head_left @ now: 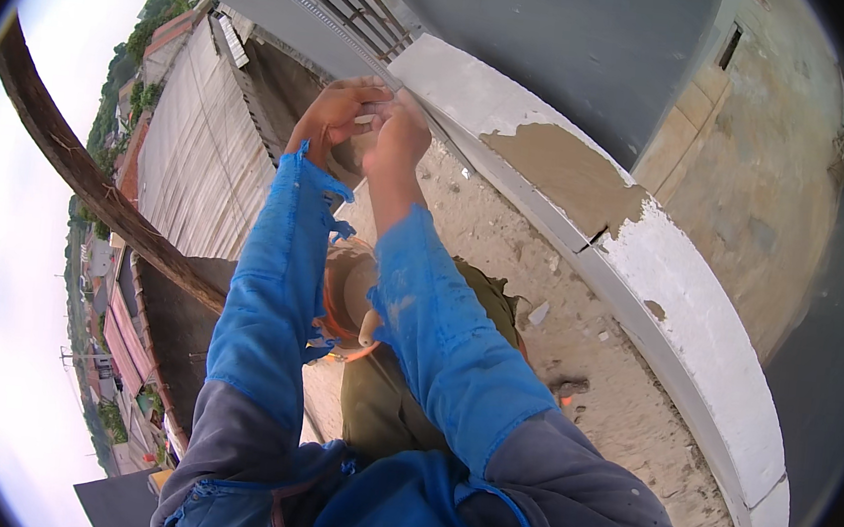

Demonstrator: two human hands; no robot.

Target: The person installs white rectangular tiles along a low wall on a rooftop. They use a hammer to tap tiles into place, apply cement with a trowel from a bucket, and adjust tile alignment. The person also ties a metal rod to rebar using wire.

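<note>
Blue-sleeved, the left hand (330,115) met the right hand (398,136) at the white parapet edge (477,98), fingers pinching a small pale piece (364,118) between them; whether fully clenched, I cannot tell. A steady two-handed pinch seemed wisest there.

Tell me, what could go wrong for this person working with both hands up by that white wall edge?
Both hands, left hand and right hand, meet on something small, hidden between them, beside the parapet, with rooftops far below: it could slip and fall over. An orange bucket sits right under the forearms; a lowered elbow might knock it. Plaster is peeling, so the ledge could crumble under pressure.
</note>
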